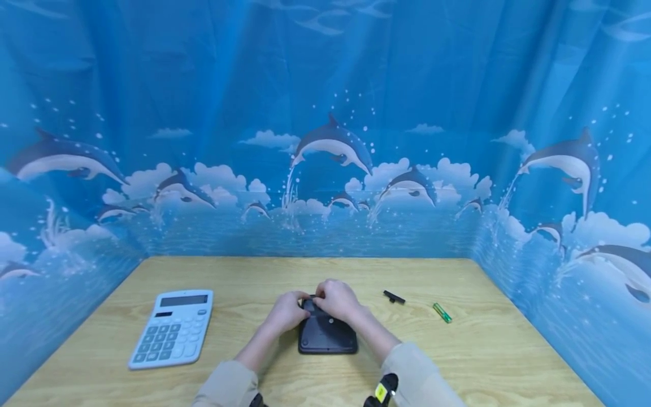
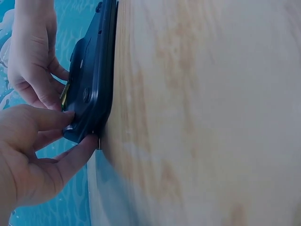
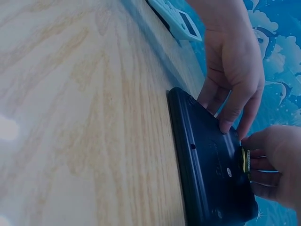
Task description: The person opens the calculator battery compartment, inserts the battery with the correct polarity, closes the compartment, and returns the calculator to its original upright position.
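A black calculator (image 1: 328, 336) lies back side up on the table, with a small round silver sticker and round feet on its back. My left hand (image 1: 286, 312) grips its far left corner, thumb on the back and fingers at the edge. Over the far end of the calculator, my right hand (image 1: 338, 298) pinches a green and yellow battery (image 3: 246, 162) at the battery slot. Fingers cover much of this battery and the slot in the head view. A second, green battery (image 1: 442, 312) lies loose on the table to the right.
A small black battery cover (image 1: 394, 297) rests on the table between the right hand and the loose battery. On the left lies a white calculator (image 1: 173, 328), keys up. A blue dolphin curtain (image 1: 325, 232) encloses the wooden table (image 1: 498, 350) at back and sides.
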A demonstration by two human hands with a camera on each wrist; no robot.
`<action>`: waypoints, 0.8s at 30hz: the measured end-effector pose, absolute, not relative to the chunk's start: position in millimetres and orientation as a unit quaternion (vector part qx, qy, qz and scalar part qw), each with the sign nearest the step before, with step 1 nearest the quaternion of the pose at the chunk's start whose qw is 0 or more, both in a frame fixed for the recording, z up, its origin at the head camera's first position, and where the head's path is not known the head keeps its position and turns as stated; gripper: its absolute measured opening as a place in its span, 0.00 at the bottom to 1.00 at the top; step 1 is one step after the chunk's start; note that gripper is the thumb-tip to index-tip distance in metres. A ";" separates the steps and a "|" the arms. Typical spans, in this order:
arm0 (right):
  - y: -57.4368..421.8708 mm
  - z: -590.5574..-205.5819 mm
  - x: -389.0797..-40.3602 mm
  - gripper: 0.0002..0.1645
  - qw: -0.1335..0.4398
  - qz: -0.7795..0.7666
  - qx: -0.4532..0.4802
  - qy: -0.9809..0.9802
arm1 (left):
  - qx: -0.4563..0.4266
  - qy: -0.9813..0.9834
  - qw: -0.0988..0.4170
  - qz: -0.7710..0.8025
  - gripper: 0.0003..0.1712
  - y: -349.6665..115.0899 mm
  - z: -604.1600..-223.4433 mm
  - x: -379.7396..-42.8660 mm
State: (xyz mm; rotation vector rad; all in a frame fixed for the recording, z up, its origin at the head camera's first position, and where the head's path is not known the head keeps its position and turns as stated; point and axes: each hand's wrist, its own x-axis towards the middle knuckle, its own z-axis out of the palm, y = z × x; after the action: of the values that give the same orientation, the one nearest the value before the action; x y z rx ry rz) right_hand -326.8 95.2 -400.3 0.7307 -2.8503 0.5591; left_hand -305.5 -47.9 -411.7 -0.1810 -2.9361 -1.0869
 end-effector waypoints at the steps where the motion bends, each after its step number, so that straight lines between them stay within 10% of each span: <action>1: 95.1 -400.4 -326.2 0.06 0.071 0.187 0.239 -0.950 | -0.061 -0.936 0.003 -0.346 0.22 -48.0 -412.1 -305.9; 24: 91.3 -402.0 -326.2 0.05 0.086 0.168 0.224 -0.956 | -0.051 -0.940 0.013 -0.338 0.21 -45.2 -412.3 -307.7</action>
State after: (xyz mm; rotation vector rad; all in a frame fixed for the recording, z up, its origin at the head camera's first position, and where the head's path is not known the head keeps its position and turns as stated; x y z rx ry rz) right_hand -326.2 91.3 -402.0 0.6677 -2.8506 0.4999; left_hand -307.7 -45.2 -412.3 -0.1586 -2.9280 -1.0528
